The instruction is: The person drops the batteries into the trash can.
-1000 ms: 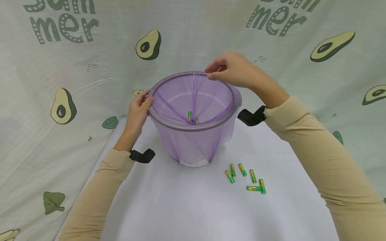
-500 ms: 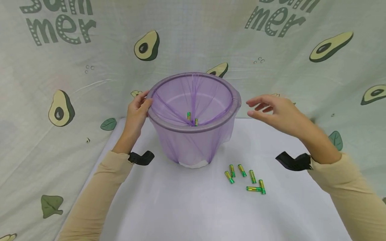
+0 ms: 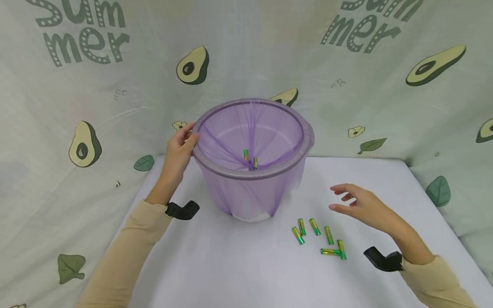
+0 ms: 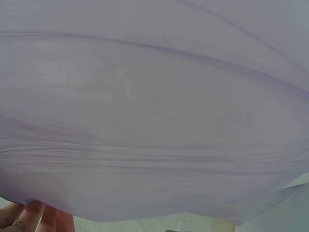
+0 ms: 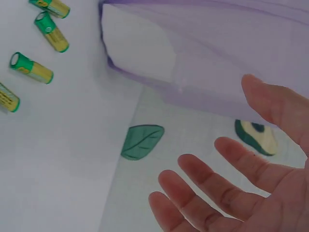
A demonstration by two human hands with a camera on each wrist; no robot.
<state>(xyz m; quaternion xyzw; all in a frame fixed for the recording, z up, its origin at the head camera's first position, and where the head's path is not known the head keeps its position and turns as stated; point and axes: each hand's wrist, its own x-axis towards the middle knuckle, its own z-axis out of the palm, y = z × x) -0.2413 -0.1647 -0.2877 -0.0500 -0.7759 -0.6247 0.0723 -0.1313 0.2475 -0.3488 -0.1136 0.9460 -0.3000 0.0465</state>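
Observation:
A white bucket (image 3: 254, 217) stands on the table, lined with a sheer purple bag (image 3: 239, 194) that is folded out over its rim. My left hand (image 3: 178, 149) grips the rim on the left, thumb on top and fingers outside; in the left wrist view the fingers (image 4: 34, 216) show below the bag. Inside the bag lie two green-and-yellow batteries (image 3: 246, 155). Several more batteries (image 3: 314, 226) lie loose on the table right of the bucket. Above the table, to their upper right, hovers my right hand (image 3: 362, 209), fingers apart and holding nothing.
The white table (image 3: 231, 273) ends at a back edge just behind the bucket. A fabric backdrop (image 3: 246, 51) printed with avocados and leaves hangs behind and along the sides. Each wrist carries a black camera mount (image 3: 385, 261).
My right hand has left the far right part of the rim, moving right and down toward the loose batteries. My left hand stays on the rim.

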